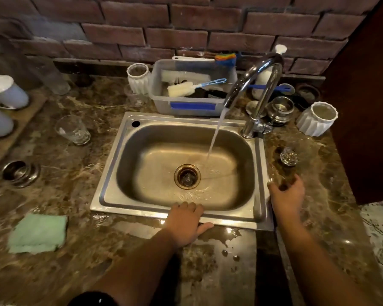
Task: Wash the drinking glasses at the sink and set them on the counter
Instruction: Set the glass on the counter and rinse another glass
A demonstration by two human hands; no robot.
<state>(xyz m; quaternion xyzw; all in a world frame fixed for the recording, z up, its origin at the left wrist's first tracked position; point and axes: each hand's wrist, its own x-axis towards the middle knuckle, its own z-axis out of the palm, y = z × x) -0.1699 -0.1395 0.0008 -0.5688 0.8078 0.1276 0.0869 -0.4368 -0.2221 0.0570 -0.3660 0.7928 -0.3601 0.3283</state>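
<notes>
A steel sink [111, 164] is set into the marble counter, and water runs from the chrome tap [255, 85] into the basin. My right hand [286, 197] grips a clear drinking glass [288, 156] over the counter just right of the sink. Its thick base points away from me and its rim end is in my fingers. My left hand [185, 221] lies palm down on the sink's front edge and holds nothing. A second clear glass [72, 129] stands on the counter left of the sink. A third glass [135, 96] stands beside the plastic tub.
A clear tub [192, 106] with brushes sits behind the sink. White ribbed vases [138, 78] [316, 119] flank it. A small glass jar [280, 109] stands by the tap. A green cloth [39, 233] lies front left, with a metal dish [20, 173] beyond. Counter in front is wet.
</notes>
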